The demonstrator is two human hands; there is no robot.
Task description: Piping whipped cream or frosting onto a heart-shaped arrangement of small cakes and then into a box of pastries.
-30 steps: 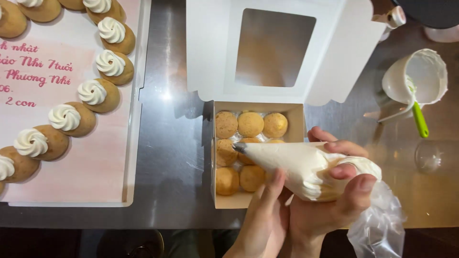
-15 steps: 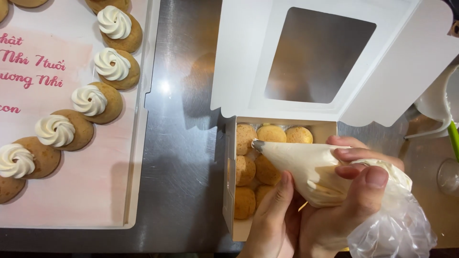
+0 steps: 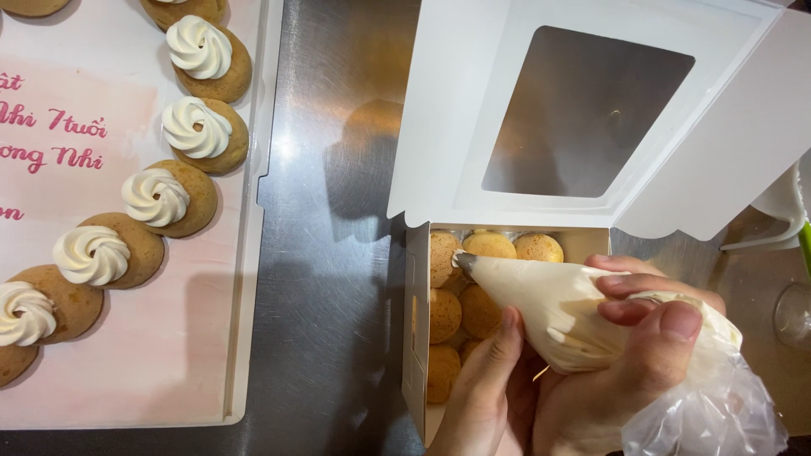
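We take the white pastry box (image 3: 418, 338) as our landmark; it sits on a brushed steel table (image 3: 338, 211), w/ its windowed lid (image 3: 583, 118) flipped up and back at the far side. Inside the box we see rows of round golden puffs (image 3: 443, 314), plain, no cream on top.

Our right hand (image 3: 625, 371) is clamped round a piping bag (image 3: 549, 304) full of pale cream, fingers curled over the fat end, thumb across the top. The bag lies slantwise over the box, its metal tip (image 3: 465, 260) pointing to the box's far-left corner and just at a puff there; whether it touches, we can't tell. The bag's loose clear plastic tail (image 3: 718, 414) bunches out to the right of the box, below our fist.

Our left hand (image 3: 486, 388) comes up from the near edge of the box, fingers together and straight, pressed to the underside of the bag, steadying it; not closed round anything.

Left of the box, well apart across bare steel, lies a flat pink board (image 3: 127, 338) w/ pink script on it, and a curved line of puffs topped w/ white cream swirls (image 3: 156, 196) along it.

Right of the box, at frame edge, we catch part of a white vessel (image 3: 786, 211) and a bit of clear glass (image 3: 794, 317). Table shows dull reflections and fine scratches; nothing of the room beyond it's visible.
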